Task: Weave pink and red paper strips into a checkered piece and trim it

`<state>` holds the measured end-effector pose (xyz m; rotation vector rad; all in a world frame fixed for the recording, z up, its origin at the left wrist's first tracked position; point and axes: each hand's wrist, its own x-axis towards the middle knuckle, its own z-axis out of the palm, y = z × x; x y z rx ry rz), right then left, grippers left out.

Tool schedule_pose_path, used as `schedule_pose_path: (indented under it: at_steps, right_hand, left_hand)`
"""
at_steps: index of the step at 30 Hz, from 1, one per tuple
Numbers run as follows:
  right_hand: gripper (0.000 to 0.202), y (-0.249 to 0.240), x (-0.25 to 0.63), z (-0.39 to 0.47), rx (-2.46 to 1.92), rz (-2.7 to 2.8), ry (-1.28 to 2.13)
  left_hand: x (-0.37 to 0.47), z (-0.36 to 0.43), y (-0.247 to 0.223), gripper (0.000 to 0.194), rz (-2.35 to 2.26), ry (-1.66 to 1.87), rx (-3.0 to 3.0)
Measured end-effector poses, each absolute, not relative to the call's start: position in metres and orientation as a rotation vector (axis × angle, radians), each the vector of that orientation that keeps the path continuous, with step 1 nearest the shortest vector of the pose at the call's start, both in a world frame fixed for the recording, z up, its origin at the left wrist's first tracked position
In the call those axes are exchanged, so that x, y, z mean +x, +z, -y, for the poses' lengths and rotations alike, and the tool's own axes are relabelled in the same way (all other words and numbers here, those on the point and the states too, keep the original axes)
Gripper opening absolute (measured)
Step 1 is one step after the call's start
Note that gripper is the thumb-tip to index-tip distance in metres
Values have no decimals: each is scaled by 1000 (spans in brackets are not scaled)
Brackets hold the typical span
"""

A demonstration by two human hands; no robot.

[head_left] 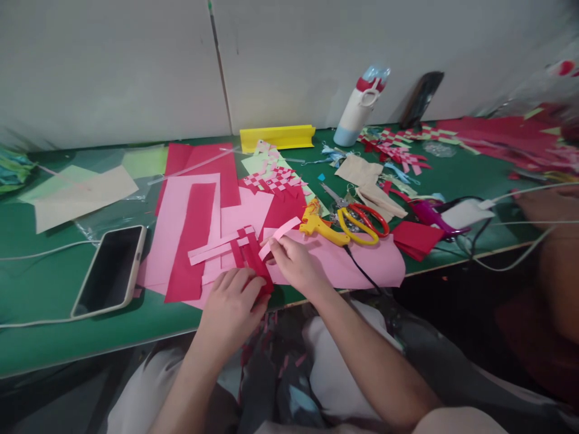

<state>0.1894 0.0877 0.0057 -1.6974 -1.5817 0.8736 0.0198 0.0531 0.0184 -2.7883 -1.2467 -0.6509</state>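
Note:
My right hand point(296, 264) pinches a light pink paper strip point(286, 229) between thumb and fingers, its free end pointing up and to the right. Close beside it, my left hand point(235, 298) is closed over the lower ends of several red paper strips point(257, 260). Those strips cross light pink strips point(210, 245) in a small woven checker pattern point(245, 234) just above my fingers. Under the weave lie pink and red sheets, among them a long red piece point(192, 247). The left fingertips are partly hidden by the hand.
A yellow glue gun point(320, 224) and scissors point(359, 228) lie right of my hands. Finished woven pieces point(274, 179) sit behind. A phone point(111, 271) lies left, a bottle point(359, 108) stands at the wall, and another person's arm point(558, 259) is far right.

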Motion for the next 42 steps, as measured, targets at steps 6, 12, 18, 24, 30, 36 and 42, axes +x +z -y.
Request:
schedule_pose_path:
  at_steps: [6,12,18,24,30,36,42]
  right_hand:
    - [35,8,189,-88,-1721,1573,875]
    - [35,12,189,-87,-1721,1577,880]
    - [37,6,188,-88,-1703,1577,864]
    - [37,5,187,-88,-1718,1590,859]
    - [37,7,186,-87,-1711,1616,841]
    - [34,20,183,-82,-1727,1680,796]
    - [29,22,182,-78,-1586,1785,767]
  left_hand:
    - [21,-53,19,9,1210,-610,-2798]
    - [20,-54,20,7,1087,-654,-2771]
    - [15,-54,23,9,996,-707,-2793]
    - [3,-57,29,10,1035,-853,-2824]
    - [-7,-61,33,5,1485,-1251,-2703]
    - [-5,-67,32,11,2126,-1692,-2342]
    - [-2,-77,37,19,2337,-1970,-2165]
